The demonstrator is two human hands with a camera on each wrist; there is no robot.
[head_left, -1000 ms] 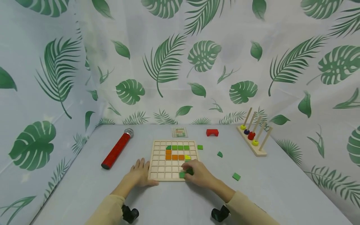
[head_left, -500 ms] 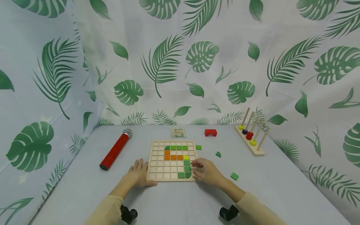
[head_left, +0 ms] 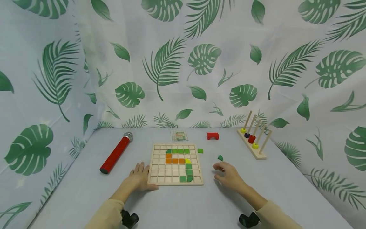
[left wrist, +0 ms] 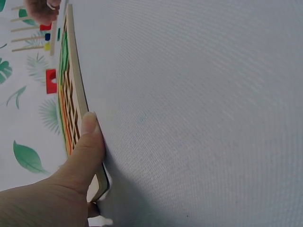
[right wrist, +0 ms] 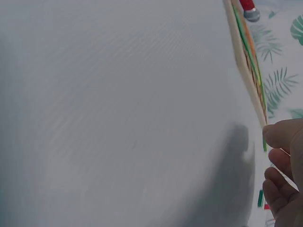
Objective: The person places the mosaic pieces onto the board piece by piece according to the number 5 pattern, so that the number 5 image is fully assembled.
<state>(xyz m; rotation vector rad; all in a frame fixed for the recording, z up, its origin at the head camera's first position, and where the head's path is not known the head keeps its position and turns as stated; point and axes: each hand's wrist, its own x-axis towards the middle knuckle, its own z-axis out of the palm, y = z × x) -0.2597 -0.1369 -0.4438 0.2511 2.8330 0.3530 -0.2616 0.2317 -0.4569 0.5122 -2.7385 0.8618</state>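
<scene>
A square wooden grid board (head_left: 161,166) lies mid-table, with green tiles (head_left: 179,151), orange tiles (head_left: 174,161) and a yellow piece (head_left: 187,161) in its cells. My left hand (head_left: 140,178) rests at its front left corner, fingers straight along the left side. In the left wrist view, the thumb (left wrist: 90,125) lies against the front edge. To the right of the board, my right hand (head_left: 228,176) hovers over the tabletop, fingers loosely bent and holding nothing. Just beyond its fingertips lies a green quarter-round piece (head_left: 220,157). The loose green square seen earlier is hidden by this hand.
Another green square (head_left: 200,150) lies by the board's upper right side. Behind the board are a small pattern card (head_left: 179,135) and a red arch block (head_left: 213,136). A red microphone (head_left: 116,154) lies at left; a peg stand with beads (head_left: 260,156) stands at right.
My right hand has lifted off the board's lower right and moved rightward over the table, uncovering the green tiles there. My left hand stays at the board's corner.
</scene>
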